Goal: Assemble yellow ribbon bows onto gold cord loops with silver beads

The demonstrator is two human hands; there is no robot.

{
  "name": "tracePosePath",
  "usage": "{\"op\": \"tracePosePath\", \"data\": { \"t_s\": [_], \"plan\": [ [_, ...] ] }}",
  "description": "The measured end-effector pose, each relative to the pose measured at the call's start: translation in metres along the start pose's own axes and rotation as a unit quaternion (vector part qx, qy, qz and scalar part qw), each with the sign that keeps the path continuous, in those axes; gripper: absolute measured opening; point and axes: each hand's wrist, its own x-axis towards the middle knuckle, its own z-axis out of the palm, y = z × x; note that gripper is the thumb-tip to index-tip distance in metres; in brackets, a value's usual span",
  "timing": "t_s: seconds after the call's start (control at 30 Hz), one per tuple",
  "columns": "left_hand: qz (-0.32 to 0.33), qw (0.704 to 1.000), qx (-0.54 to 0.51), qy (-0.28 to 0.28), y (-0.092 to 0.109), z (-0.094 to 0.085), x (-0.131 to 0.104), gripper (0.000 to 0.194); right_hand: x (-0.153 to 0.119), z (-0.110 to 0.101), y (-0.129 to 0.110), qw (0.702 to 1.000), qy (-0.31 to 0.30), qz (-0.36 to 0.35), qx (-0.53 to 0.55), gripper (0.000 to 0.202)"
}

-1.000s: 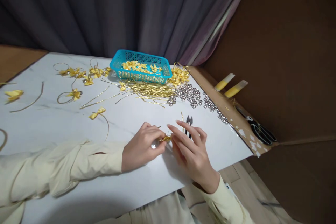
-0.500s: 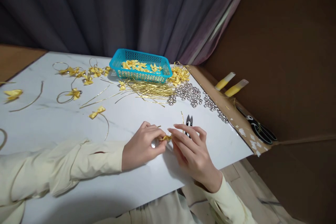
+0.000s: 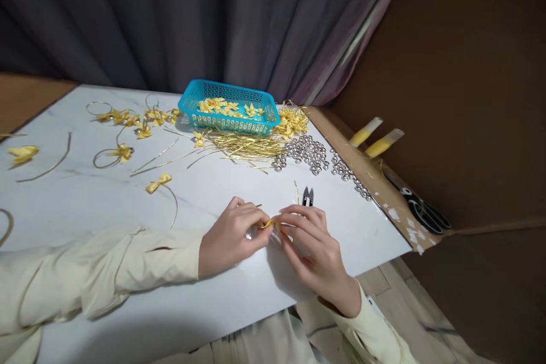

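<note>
My left hand (image 3: 234, 236) is closed, its thumb and forefinger pinching a small yellow ribbon bow (image 3: 268, 224). Part of the bow is hidden by the fingertips, and a small shiny metallic piece (image 3: 251, 232) shows under that hand. My right hand (image 3: 315, 247) meets the bow from the right with its fingertips drawn together; what they grip is too small to make out. Just beyond the right hand lies a pair of thread snips (image 3: 307, 195), its handles hidden by the fingers. A short gold cord (image 3: 296, 190) lies beside the snips.
A blue basket (image 3: 230, 124) with yellow bows stands at the back. Before it lie gold cords (image 3: 247, 145) and silver rings (image 3: 309, 152). Finished-looking bows with cord loops (image 3: 121, 152) are at left. Scissors (image 3: 422, 213) and two yellow-filled tubes (image 3: 384, 143) lie along the right edge.
My right hand's fingers have drawn closer together and lowered toward the bow, covering more of the snips. My left hand keeps its pinch almost unmoved.
</note>
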Motion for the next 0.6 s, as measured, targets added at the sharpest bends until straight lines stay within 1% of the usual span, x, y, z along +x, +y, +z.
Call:
{"op": "tracePosePath", "data": {
  "t_s": [0.37, 0.6],
  "plan": [
    [0.016, 1.0, -0.008, 0.012, -0.0008, 0.0009, -0.0003, 0.01, 0.0016, 0.001, 0.0007, 1.0, 0.015, 0.017, 0.018, 0.017],
    [0.011, 1.0, -0.007, 0.013, -0.0024, 0.0017, -0.0003, 0.012, -0.001, -0.0005, -0.0013, 0.998, 0.025, 0.052, 0.012, 0.015]
  ]
}}
